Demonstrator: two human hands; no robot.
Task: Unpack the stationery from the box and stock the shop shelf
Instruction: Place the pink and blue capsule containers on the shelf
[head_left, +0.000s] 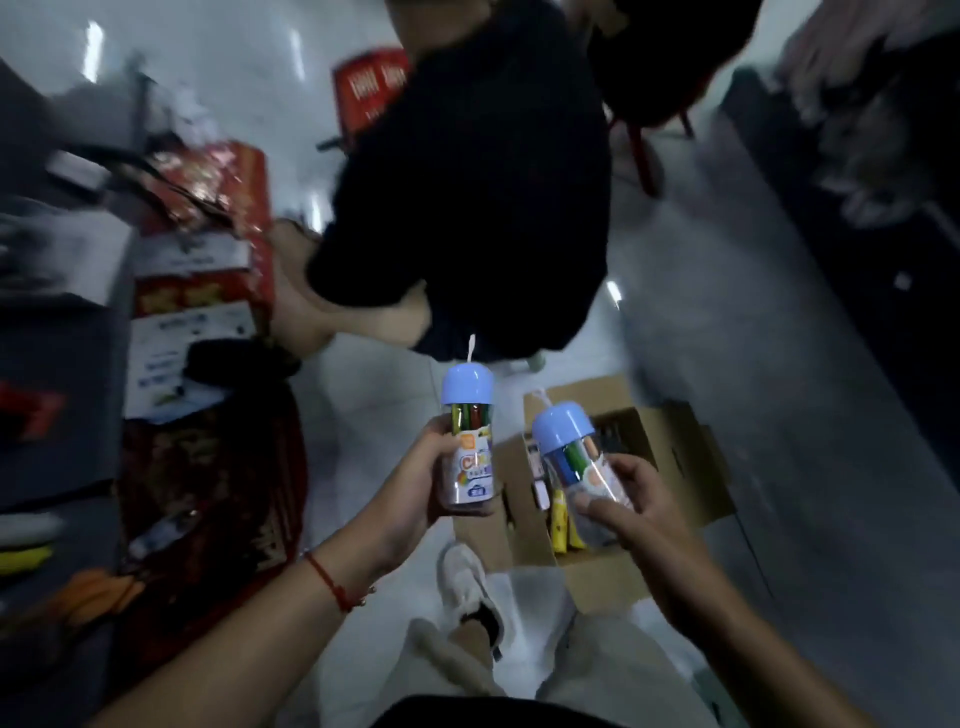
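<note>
Marker tubs fill both your fists — your left hand (415, 488) grips one tub (466, 441) upright, your right hand (636, 512) clutches another (582, 457) tilted toward eleven o'clock — above the open cardboard box (613, 566).

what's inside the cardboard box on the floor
The open cardboard box shows yellow packets and other small packs along its left side. The right hand and its marker tub cover much of the rest.

Open box (613, 571) lies clear below; a crouching person (467, 182) blocks ahead, seemingly close.
</note>
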